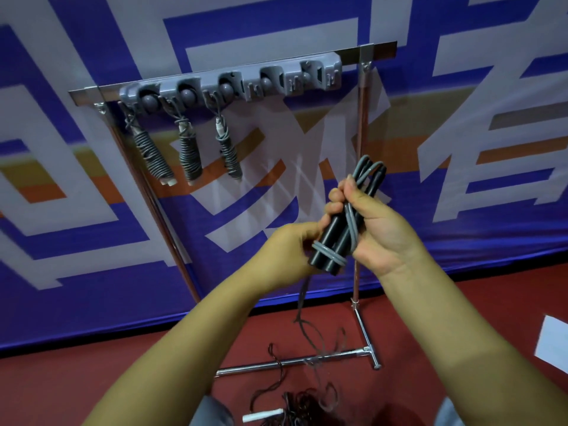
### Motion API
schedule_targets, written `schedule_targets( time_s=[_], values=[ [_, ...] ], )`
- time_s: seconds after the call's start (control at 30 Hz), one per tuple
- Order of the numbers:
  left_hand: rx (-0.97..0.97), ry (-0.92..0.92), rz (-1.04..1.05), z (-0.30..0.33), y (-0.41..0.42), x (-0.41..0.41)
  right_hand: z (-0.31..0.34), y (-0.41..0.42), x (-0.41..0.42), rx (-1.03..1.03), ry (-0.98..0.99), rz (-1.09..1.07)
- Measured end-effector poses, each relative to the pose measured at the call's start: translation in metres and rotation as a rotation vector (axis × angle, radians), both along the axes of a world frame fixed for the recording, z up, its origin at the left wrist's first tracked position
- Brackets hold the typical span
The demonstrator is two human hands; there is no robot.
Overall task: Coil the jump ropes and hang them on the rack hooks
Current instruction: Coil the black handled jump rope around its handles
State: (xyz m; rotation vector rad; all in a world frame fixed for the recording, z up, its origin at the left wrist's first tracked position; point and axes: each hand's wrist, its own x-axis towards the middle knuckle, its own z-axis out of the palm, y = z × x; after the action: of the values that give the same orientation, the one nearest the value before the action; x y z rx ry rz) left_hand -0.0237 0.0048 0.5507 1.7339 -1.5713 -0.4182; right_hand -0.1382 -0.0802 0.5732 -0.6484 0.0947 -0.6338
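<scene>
The right hand [381, 229] grips the two black handles [333, 241] together with folded cord loops [368, 170] sticking out above the grip. The left hand [292, 250] pinches the grey cord [329, 252] wrapped low on the handles, below that grip. Each turn probably should lie snug against the last, with slack trailing down to the floor [153, 379] kept taut.

Matt black plastic handles [330, 241], grey rubbery cord [350, 222] (smooth), shiny chrome rack [359, 124]
</scene>
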Motion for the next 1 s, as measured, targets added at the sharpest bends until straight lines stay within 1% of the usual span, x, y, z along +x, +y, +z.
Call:
schedule_targets(
  time_s=[0.07,0.13,0.2,0.23,0.4,0.43,0.53,0.6,0.73,0.87,0.93,1.0],
  values=[
    [-0.063,-0.144,0.046,-0.001,-0.003,0.005,-0.001,-0.002,-0.001,0.0,0.031,0.028],
    [-0.103,-0.26,0.032,0.0,-0.003,0.01,0.0,-0.003,-0.003,-0.008,0.057,0.039],
    [-0.14,-0.338,-0.026,0.003,-0.001,0.01,0.001,-0.006,-0.005,-0.019,0.089,0.038],
    [-0.135,-0.345,-0.038,0.004,0.0,0.011,0.002,-0.007,-0.006,-0.023,0.108,0.036],
    [-0.019,-0.2,-0.062,0.004,0.005,0.013,0.0,-0.005,-0.012,-0.09,0.174,0.014],
    [0.007,-0.154,-0.05,0.006,0.006,0.012,-0.001,-0.004,-0.013,-0.124,0.185,-0.005],
    [0.152,0.075,-0.001,0.013,0.01,0.007,-0.002,-0.002,-0.015,-0.249,0.235,-0.095],
    [0.209,0.128,0.008,0.016,0.011,0.003,-0.003,-0.001,-0.016,-0.305,0.242,-0.134],
    [0.16,0.241,0.058,0.016,0.01,0.003,-0.005,0.0,-0.016,-0.414,0.262,-0.247],
    [0.118,0.298,0.104,0.013,0.014,-0.003,-0.009,0.001,-0.015,-0.464,0.267,-0.329],
    [0.098,0.292,0.14,0.011,0.016,-0.008,-0.011,0.002,-0.014,-0.471,0.258,-0.364],
    [0.068,0.203,0.194,0.008,0.016,-0.014,-0.012,0.003,-0.012,-0.464,0.251,-0.395]
  ],
)
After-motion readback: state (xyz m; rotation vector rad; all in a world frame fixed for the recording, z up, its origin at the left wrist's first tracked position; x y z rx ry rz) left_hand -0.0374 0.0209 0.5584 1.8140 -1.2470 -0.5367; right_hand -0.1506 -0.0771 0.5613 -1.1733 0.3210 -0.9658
